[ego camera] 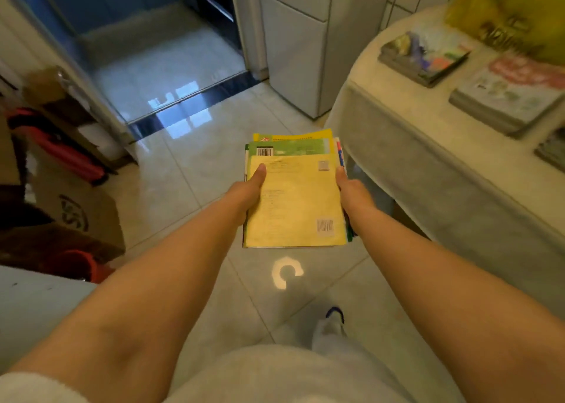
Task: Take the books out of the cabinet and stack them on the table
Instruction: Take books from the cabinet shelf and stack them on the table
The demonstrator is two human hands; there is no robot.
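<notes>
Pale glossy floor tiles (pixel 195 170) lie beneath both hands; the left hand (pixel 249 188) and right hand (pixel 351 188) clamp a yellow-topped stack of books (pixel 295 201), with the cloth-covered table (pixel 428 146) to their right.

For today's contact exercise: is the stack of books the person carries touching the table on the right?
Apart. The head view shows the carried books held between the left hand and right hand over the floor, with floor visible before the table.
</notes>
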